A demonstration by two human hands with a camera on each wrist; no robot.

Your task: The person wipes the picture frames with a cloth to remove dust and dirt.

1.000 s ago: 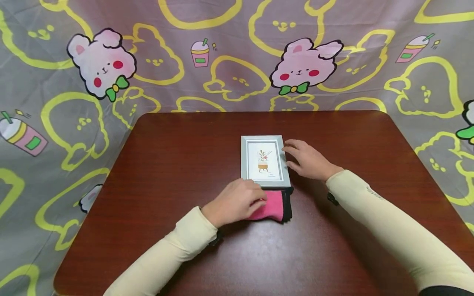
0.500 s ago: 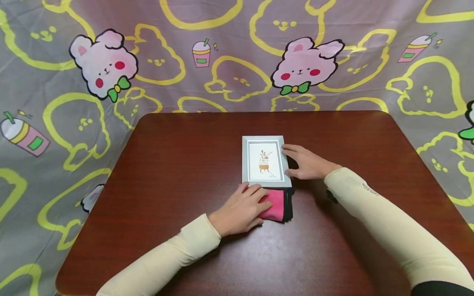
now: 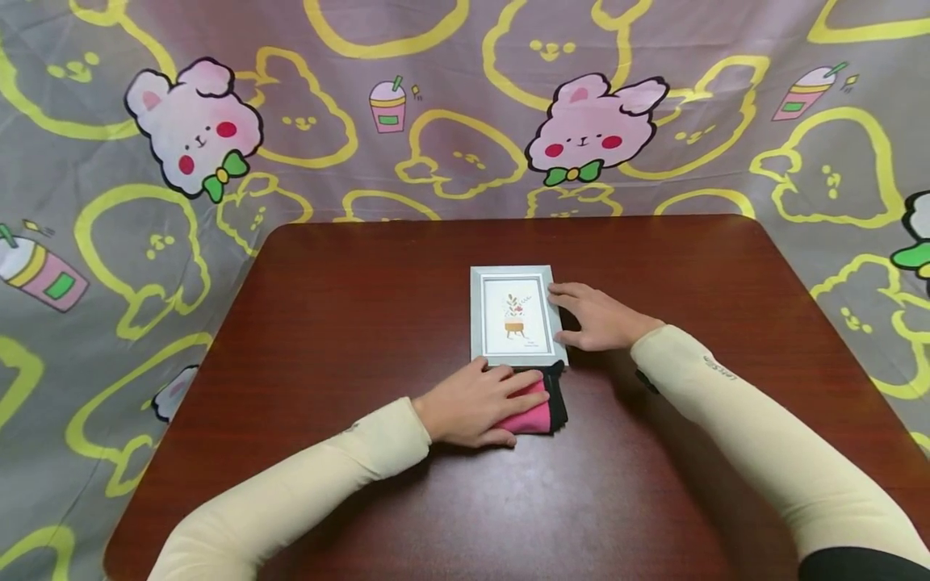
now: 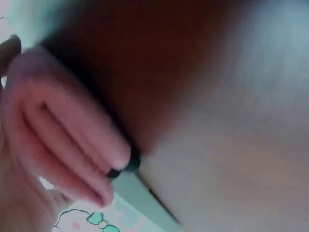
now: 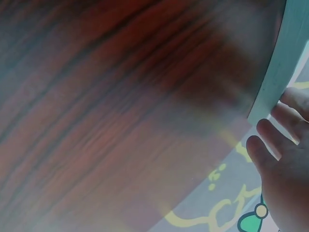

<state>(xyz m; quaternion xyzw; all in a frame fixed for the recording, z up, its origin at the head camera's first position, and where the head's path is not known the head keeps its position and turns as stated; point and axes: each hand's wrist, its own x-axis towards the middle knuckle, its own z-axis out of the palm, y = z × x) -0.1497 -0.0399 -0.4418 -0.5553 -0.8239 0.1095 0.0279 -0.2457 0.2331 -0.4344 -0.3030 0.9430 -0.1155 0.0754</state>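
Head view sharp; soft glare on table (image 3: pixel 596 476); left wrist blurry.

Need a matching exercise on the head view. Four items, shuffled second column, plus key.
Column 1
1. left hand
2. right hand
3. picture frame
4. table

Column 2
A. dark reddish brown
B. on the folded pink-and-black fabric
C. flat, with a pale gray border
D. at the right side of the picture frame

Pairs: 1-B, 2-D, 3-C, 4-A
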